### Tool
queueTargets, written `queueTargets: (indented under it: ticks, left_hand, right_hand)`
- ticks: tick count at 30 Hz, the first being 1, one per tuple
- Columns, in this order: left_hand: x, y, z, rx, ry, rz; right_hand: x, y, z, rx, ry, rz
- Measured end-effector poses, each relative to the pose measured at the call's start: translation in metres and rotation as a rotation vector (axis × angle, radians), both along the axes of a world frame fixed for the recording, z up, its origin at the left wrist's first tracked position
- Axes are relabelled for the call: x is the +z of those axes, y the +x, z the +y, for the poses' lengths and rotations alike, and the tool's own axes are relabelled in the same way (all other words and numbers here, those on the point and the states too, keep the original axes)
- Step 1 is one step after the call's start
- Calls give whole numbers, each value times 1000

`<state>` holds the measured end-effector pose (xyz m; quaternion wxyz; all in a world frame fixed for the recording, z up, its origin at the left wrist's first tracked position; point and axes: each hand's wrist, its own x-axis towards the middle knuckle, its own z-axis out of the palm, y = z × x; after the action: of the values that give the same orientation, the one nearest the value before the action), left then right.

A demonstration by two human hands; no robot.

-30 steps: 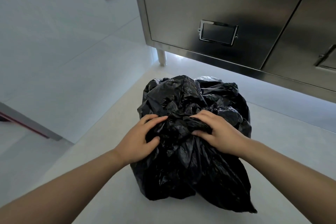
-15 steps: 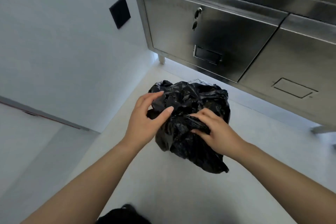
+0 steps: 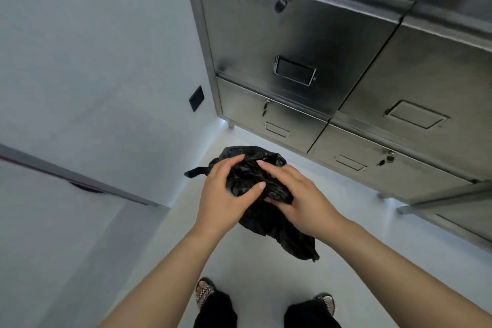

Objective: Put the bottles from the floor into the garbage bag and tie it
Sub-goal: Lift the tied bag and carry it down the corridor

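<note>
The view has pulled back since a second ago: more of the steel cabinet point(image 3: 306, 42) shows, and the person's sandalled feet point(image 3: 205, 291) now appear on the floor point(image 3: 346, 208). The black garbage bag point(image 3: 255, 181) looks smaller, with a loose tail sticking out beyond the left hand point(image 3: 226, 194). Left and right hand point(image 3: 298, 197) both clutch the bag's gathered top between them, fingers closed on plastic.

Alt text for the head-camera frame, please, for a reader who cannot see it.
Two bare hands, left hand and right hand, grip the bunched top of a black garbage bag above a pale floor. Steel cabinet drawers stand behind it, and the person's sandalled feet show below.
</note>
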<state>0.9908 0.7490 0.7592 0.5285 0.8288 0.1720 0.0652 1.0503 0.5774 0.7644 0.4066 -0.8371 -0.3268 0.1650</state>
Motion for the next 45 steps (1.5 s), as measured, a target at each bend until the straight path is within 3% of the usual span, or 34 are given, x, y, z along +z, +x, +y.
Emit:
queueTargets:
  ticks: [5, 12, 21, 32, 45]
  left_hand:
    - [64, -7, -13, -137, -51, -42]
    - [126, 22, -88, -578, -25, -150]
    - [164, 31, -251, -1040, 70, -222]
    - [164, 9, -455, -1416, 128, -271]
    - [173, 121, -679, -1834, 319, -482]
  right_hand:
    - [82, -28, -25, -128, 85, 3]
    - [142, -91, -114, -609, 97, -44]
    - [174, -183, -265, -1156, 180, -25]
    - [186, -254, -426, -1485, 427, -19]
    - [228, -213, -577, -1926, 181, -194]
